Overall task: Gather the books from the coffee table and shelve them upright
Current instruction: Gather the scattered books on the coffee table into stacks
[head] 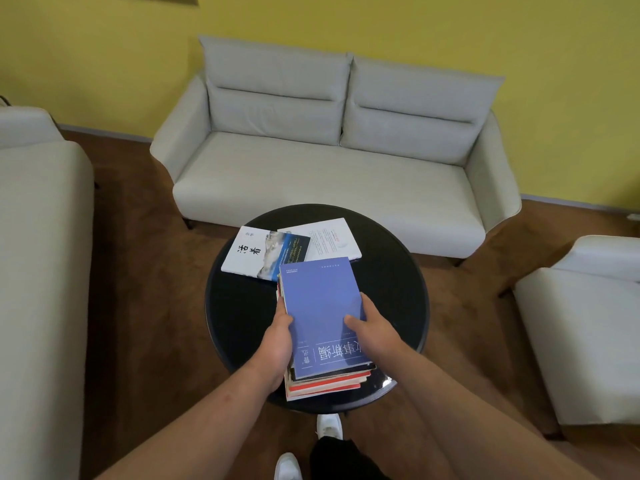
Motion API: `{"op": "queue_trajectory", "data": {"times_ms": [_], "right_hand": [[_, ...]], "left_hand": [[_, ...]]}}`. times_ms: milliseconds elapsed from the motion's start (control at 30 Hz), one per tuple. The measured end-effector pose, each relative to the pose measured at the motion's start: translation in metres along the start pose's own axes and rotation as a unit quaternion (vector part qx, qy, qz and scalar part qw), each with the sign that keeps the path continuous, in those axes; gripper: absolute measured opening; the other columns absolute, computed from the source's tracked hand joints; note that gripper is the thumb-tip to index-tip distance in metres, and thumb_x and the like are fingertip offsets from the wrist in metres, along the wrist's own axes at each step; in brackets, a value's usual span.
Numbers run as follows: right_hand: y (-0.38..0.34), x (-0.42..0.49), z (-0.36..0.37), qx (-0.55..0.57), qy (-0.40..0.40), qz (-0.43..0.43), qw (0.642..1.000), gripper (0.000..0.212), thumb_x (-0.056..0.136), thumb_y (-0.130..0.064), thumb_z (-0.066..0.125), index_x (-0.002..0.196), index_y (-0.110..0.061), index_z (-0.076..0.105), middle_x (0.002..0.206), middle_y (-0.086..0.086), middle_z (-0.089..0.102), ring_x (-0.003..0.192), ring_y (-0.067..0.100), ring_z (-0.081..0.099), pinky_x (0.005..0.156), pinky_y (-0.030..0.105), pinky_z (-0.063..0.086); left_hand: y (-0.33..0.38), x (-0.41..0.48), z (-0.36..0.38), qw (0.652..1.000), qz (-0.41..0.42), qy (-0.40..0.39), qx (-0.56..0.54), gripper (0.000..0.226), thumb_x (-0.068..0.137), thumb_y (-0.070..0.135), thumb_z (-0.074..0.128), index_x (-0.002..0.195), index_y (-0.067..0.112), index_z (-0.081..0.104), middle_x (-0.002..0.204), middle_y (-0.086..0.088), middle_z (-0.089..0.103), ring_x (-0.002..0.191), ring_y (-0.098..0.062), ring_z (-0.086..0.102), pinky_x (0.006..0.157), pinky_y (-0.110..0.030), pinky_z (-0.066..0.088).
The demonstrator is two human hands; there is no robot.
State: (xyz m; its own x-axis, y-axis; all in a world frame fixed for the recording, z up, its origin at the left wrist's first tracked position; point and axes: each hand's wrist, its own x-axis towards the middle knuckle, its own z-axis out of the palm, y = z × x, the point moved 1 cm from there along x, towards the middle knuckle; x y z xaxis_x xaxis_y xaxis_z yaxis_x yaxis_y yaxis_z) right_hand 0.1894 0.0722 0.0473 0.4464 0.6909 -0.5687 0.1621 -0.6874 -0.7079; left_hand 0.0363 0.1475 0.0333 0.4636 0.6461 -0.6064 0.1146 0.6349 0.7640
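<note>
A stack of several books [329,379] rests on the round black coffee table [242,306], topped by a blue book [318,299] with white characters. My left hand [277,344] grips the stack's left side, thumb on the blue cover. My right hand [372,327] holds the right side, fingers wrapped over the edge and thumb on top. Farther back on the table lie a white book with black characters and a blue picture [259,252] and a white book [329,239], partly overlapped.
A light grey two-seat sofa [329,168] stands behind the table against a yellow wall. Another sofa [38,254] is at the left and an armchair [588,323] at the right. Brown carpet surrounds the table. My white shoes [329,426] show below.
</note>
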Motion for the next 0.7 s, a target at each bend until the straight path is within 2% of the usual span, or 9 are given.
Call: {"op": "queue_trajectory", "data": {"times_ms": [67, 133, 200, 267, 367, 533, 700], "right_hand": [[0.002, 0.001, 0.001, -0.007, -0.007, 0.005, 1.000, 0.046, 0.105, -0.034, 0.048, 0.147, -0.032, 0.031, 0.147, -0.005, 0.051, 0.125, 0.021, 0.059, 0.099, 0.037, 0.050], [0.005, 0.002, 0.003, 0.015, -0.010, 0.013, 1.000, 0.044, 0.105, -0.033, 0.048, 0.145, -0.025, 0.031, 0.143, -0.001, 0.052, 0.112, 0.015, 0.060, 0.090, 0.029, 0.050], [0.006, 0.006, 0.001, 0.079, -0.019, 0.041, 0.996, 0.043, 0.106, -0.034, 0.048, 0.144, -0.021, 0.032, 0.132, 0.000, 0.055, 0.096, 0.011, 0.061, 0.074, 0.022, 0.049], [0.005, 0.009, -0.003, 0.159, -0.035, 0.084, 0.983, 0.047, 0.106, -0.041, 0.045, 0.147, -0.021, 0.032, 0.121, -0.001, 0.058, 0.092, 0.015, 0.064, 0.064, 0.025, 0.050], [0.005, 0.015, -0.003, 0.227, -0.078, 0.115, 0.964, 0.041, 0.107, -0.042, 0.043, 0.144, -0.026, 0.042, 0.118, 0.006, 0.065, 0.097, 0.026, 0.071, 0.067, 0.033, 0.057], [0.007, 0.020, -0.005, 0.205, -0.102, 0.096, 0.969, 0.033, 0.108, -0.037, 0.041, 0.140, -0.031, 0.045, 0.112, 0.005, 0.065, 0.095, 0.024, 0.068, 0.063, 0.030, 0.053], [0.008, 0.027, -0.013, 0.147, -0.129, 0.042, 0.980, 0.036, 0.107, -0.042, 0.041, 0.143, -0.038, 0.039, 0.117, -0.002, 0.067, 0.101, 0.020, 0.071, 0.074, 0.028, 0.057]], "left_hand": [[-0.002, 0.003, 0.001, 1.000, -0.010, 0.006, -0.019, 0.029, 0.106, 0.046, 0.033, 0.130, 0.042, 0.049, 0.110, -0.003, 0.072, 0.084, -0.020, 0.078, 0.066, -0.035, 0.061], [-0.003, 0.005, -0.001, 0.999, -0.013, 0.010, -0.052, 0.031, 0.106, 0.046, 0.035, 0.133, 0.042, 0.049, 0.114, -0.005, 0.071, 0.089, -0.024, 0.077, 0.068, -0.039, 0.063], [-0.004, 0.009, -0.004, 0.996, -0.023, 0.003, -0.091, 0.033, 0.105, 0.046, 0.038, 0.136, 0.042, 0.049, 0.119, -0.008, 0.070, 0.096, -0.029, 0.076, 0.077, -0.047, 0.062], [-0.003, 0.012, -0.007, 0.996, -0.027, 0.002, -0.091, 0.028, 0.104, 0.043, 0.042, 0.131, 0.044, 0.049, 0.120, -0.009, 0.069, 0.101, -0.031, 0.074, 0.082, -0.050, 0.061], [-0.005, 0.014, -0.007, 0.993, -0.051, 0.002, -0.107, 0.029, 0.103, 0.047, 0.043, 0.130, 0.042, 0.052, 0.120, -0.009, 0.070, 0.100, -0.031, 0.075, 0.081, -0.050, 0.061], [-0.010, 0.018, -0.002, 0.996, -0.039, 0.014, -0.075, 0.035, 0.102, 0.051, 0.043, 0.135, 0.040, 0.048, 0.119, -0.008, 0.070, 0.095, -0.028, 0.076, 0.080, -0.047, 0.062], [-0.014, 0.020, 0.002, 0.998, -0.006, 0.047, -0.030, 0.037, 0.102, 0.049, 0.043, 0.138, 0.039, 0.045, 0.118, -0.003, 0.071, 0.096, -0.025, 0.076, 0.081, -0.045, 0.063]]}}
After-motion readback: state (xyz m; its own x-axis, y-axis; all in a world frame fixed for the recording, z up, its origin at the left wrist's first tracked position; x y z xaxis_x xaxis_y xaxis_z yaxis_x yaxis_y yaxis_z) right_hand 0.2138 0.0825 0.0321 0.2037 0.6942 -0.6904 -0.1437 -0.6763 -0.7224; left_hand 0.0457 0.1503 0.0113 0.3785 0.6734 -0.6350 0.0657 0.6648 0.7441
